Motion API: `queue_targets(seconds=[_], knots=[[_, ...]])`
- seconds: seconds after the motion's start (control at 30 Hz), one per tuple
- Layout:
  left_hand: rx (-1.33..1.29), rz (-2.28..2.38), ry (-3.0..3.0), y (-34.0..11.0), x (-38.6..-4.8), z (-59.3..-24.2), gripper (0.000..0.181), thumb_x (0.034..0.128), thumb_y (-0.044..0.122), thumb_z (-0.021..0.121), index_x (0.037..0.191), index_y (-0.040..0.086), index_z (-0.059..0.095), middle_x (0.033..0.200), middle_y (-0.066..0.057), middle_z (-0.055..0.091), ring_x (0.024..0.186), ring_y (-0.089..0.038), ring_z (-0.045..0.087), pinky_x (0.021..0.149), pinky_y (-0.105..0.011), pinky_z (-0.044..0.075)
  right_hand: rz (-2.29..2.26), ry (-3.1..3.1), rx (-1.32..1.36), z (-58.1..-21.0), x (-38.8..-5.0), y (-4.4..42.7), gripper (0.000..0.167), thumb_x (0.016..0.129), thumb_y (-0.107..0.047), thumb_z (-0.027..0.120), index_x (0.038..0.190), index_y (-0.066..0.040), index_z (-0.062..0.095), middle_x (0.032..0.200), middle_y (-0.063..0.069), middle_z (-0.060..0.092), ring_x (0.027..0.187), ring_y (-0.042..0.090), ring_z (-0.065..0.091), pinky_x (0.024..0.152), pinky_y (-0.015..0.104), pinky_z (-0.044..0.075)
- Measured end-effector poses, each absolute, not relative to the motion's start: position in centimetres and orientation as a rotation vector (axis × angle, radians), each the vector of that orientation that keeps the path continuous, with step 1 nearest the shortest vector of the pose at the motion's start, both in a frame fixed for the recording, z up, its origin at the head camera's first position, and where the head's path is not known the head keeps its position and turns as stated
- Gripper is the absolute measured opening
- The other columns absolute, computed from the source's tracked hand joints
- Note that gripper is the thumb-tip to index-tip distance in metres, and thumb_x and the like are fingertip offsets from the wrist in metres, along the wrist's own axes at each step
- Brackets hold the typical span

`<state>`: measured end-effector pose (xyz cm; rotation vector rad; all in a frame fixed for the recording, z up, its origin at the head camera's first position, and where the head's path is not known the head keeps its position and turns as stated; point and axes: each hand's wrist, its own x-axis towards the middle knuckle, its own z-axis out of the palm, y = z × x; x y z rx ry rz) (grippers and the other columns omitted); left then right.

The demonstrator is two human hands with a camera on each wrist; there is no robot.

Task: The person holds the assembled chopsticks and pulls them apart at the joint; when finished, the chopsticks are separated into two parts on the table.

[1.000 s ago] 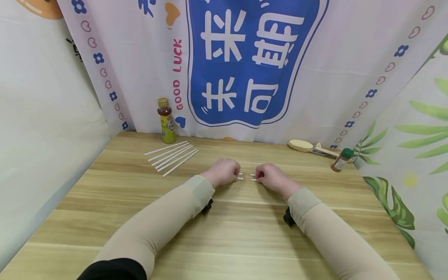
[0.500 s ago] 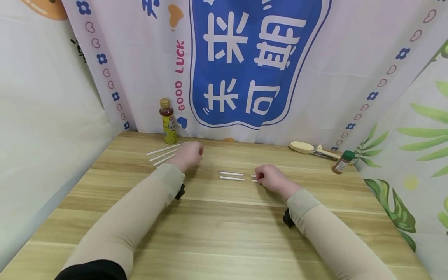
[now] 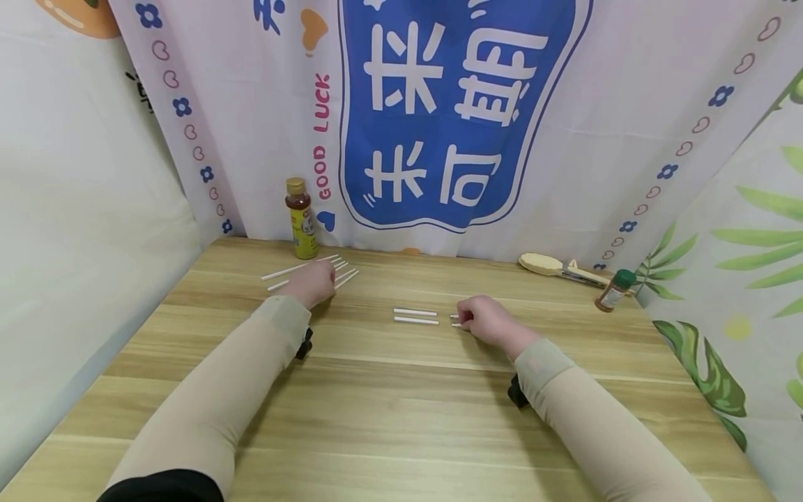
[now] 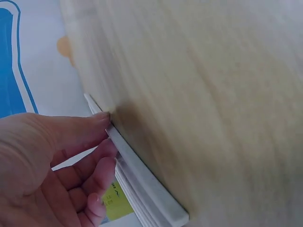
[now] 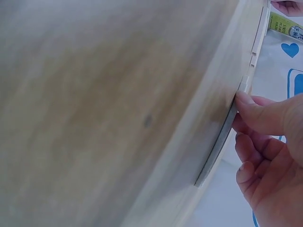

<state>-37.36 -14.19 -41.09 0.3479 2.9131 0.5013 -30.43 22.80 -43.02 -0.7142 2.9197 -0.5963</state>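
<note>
My left hand (image 3: 314,282) pinches a white stick (image 4: 145,175) toward the back-left corner of the desk (image 3: 401,418); my right hand (image 3: 483,317) pinches another stick (image 5: 218,142): probably light, stiff, best gripped mid-length.

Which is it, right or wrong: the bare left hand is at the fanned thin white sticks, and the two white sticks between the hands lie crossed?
Not crossed: those two thin white sticks lie side by side, as the head view shows; the rest is right.

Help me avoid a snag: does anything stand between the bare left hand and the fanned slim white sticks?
Nothing visible does: the bare left hand touches one slim white stick. The yellow-labelled, gold-capped bottle stands farther back, not between.
</note>
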Motion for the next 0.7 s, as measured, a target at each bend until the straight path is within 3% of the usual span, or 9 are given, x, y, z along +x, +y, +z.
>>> queue_targets(seconds=[0.33,0.7], knots=[[0.427,0.345,2.907,-13.2,-37.8,-41.6,0.006,0.0891,0.007,0.057,0.083,0.006,0.060,0.079,-0.008,0.060,0.072,-0.025,0.057,0.067,-0.040,0.048,-0.579,2.927,-0.739,-42.9,-30.4,22.9,0.024,0.083,0.005,0.072,0.074,-0.012,0.058,0.071,-0.002,0.053,0.072,0.018,0.050,0.068,0.035,0.043],[0.636,0.537,2.868,-8.1,-35.8,-38.2,0.007,0.0942,0.009,0.056,0.089,0.009,0.060,0.081,-0.005,0.060,0.076,-0.022,0.056,0.071,-0.038,0.048,-0.806,3.002,-0.689,-40.5,-30.3,19.9,0.008,0.089,-0.005,0.071,0.089,-0.008,0.064,0.083,0.003,0.057,0.078,0.020,0.052,0.070,0.037,0.045]])
